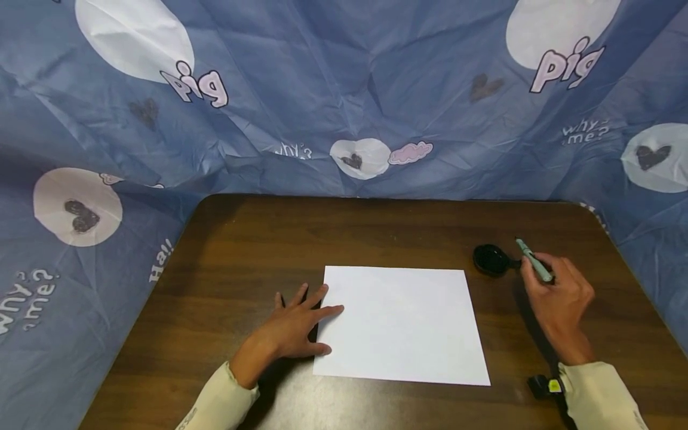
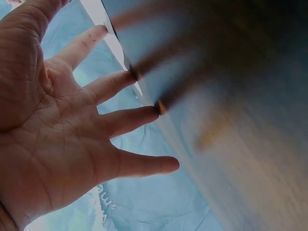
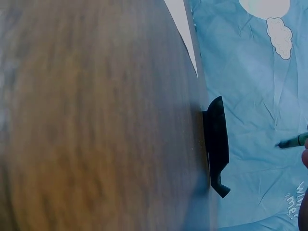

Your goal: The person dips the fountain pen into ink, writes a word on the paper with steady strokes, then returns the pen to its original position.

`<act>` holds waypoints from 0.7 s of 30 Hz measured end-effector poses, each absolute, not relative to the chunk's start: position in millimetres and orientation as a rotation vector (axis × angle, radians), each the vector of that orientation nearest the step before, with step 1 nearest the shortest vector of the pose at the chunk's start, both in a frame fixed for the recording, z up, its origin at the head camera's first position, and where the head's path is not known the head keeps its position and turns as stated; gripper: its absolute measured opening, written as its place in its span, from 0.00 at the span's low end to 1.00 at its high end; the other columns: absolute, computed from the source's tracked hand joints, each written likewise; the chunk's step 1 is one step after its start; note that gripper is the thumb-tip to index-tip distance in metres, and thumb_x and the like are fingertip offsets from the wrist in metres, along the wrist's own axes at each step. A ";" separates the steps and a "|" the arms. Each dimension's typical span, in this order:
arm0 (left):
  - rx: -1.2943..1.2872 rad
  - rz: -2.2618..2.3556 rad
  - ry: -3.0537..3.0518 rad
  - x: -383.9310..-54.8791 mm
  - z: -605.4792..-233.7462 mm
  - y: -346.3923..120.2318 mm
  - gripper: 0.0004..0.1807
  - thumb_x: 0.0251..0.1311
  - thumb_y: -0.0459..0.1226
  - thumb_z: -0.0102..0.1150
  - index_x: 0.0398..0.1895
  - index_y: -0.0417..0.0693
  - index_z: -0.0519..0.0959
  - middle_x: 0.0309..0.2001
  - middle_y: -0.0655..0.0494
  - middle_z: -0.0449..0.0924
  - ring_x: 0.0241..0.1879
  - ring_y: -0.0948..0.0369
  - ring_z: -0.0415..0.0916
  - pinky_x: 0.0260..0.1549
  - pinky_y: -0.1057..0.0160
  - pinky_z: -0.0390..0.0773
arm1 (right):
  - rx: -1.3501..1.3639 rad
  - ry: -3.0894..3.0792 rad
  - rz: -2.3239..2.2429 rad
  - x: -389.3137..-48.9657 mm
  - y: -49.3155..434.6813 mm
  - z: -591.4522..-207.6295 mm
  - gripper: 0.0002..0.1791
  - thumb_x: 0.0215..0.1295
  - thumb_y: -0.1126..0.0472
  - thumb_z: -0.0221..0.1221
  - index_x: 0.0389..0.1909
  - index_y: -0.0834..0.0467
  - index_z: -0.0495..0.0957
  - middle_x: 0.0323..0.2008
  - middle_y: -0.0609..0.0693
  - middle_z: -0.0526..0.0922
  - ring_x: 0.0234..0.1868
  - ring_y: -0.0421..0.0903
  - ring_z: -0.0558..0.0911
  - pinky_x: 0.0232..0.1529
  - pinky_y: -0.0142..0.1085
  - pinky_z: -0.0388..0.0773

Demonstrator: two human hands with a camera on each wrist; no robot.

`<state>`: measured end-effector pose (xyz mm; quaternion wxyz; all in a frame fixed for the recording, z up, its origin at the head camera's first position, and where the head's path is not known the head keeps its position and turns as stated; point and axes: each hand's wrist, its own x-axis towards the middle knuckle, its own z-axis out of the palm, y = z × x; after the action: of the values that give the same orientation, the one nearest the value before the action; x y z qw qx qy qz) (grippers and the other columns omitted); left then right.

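Note:
A blank sheet of white paper [image 1: 400,325] lies flat on the wooden table. My left hand [image 1: 295,325] is spread across its left edge, with thumb and forefinger over the paper. In the left wrist view, that hand [image 2: 62,110] shows its palm and straight, parted fingers. To the right of the paper my right hand [image 1: 561,292] pinches a grey-green pen [image 1: 533,260], its dark tip pointing away from me. Only the pen's tip end [image 3: 294,141] and bits of fingers show in the right wrist view. Beside this hand lies a black, round-bowled spoon [image 1: 491,260], its handle partly hidden.
The brown table [image 1: 269,233] has rounded far corners. Behind it and at both sides hangs a blue printed cloth [image 1: 301,101]. A small black piece with a yellow-green patch [image 1: 553,386] sits at my right wrist.

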<state>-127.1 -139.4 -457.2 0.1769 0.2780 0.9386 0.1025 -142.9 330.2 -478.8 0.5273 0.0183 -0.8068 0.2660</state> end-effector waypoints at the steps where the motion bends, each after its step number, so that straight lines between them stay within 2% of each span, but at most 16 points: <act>1: 0.790 0.291 2.657 -126.8 -457.1 -139.4 0.41 0.54 0.58 0.70 0.73 0.70 0.67 0.79 0.50 0.49 0.75 0.37 0.44 0.56 0.19 0.46 | 0.045 -1.918 0.635 -142.5 330.0 -479.0 0.10 0.49 0.68 0.71 0.31 0.70 0.84 0.24 0.64 0.82 0.23 0.58 0.76 0.35 0.22 0.60; 5: 0.797 0.309 2.653 -126.1 -455.5 -139.7 0.41 0.55 0.56 0.70 0.73 0.69 0.67 0.79 0.49 0.50 0.75 0.36 0.44 0.56 0.18 0.46 | 0.057 -1.910 0.644 -141.3 330.4 -479.8 0.12 0.49 0.67 0.70 0.30 0.72 0.80 0.24 0.65 0.79 0.24 0.57 0.74 0.33 0.23 0.59; 10: 0.802 0.305 2.653 -126.4 -455.1 -139.6 0.41 0.55 0.56 0.71 0.73 0.69 0.67 0.79 0.49 0.50 0.75 0.36 0.44 0.56 0.19 0.46 | 0.060 -1.949 0.658 -140.1 331.0 -480.8 0.15 0.55 0.64 0.67 0.32 0.73 0.76 0.27 0.66 0.77 0.27 0.59 0.75 0.32 0.34 0.62; 13: 0.807 0.302 2.655 -126.5 -456.0 -139.9 0.41 0.54 0.57 0.70 0.73 0.69 0.67 0.79 0.49 0.49 0.75 0.36 0.45 0.56 0.19 0.46 | 0.048 -1.979 0.658 -139.2 331.1 -481.3 0.16 0.58 0.62 0.65 0.34 0.73 0.76 0.27 0.66 0.75 0.27 0.60 0.74 0.30 0.43 0.61; 15: 0.809 0.305 2.656 -126.4 -455.9 -140.1 0.41 0.55 0.57 0.70 0.73 0.69 0.67 0.79 0.49 0.49 0.75 0.36 0.44 0.56 0.19 0.46 | 0.051 -1.994 0.658 -139.3 330.9 -481.5 0.16 0.59 0.62 0.64 0.35 0.73 0.76 0.27 0.66 0.75 0.27 0.60 0.73 0.29 0.45 0.59; 18: 0.814 0.314 2.655 -126.1 -456.2 -140.7 0.41 0.55 0.56 0.70 0.73 0.68 0.67 0.79 0.49 0.49 0.75 0.36 0.44 0.57 0.19 0.45 | 0.085 -2.003 0.674 -140.6 330.8 -481.8 0.14 0.60 0.63 0.63 0.38 0.73 0.79 0.28 0.65 0.75 0.27 0.59 0.72 0.30 0.42 0.60; 21: 0.822 0.319 2.655 -125.8 -456.4 -141.2 0.41 0.55 0.56 0.70 0.73 0.68 0.67 0.79 0.48 0.49 0.75 0.35 0.44 0.57 0.19 0.45 | 0.127 -1.984 0.689 -141.9 330.7 -482.3 0.13 0.59 0.65 0.64 0.41 0.70 0.85 0.28 0.65 0.78 0.28 0.58 0.74 0.34 0.30 0.63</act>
<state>-125.8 -141.2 -456.4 0.1711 0.2896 0.9350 0.1125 -141.9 330.7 -482.3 0.4958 0.0525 -0.8188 0.2845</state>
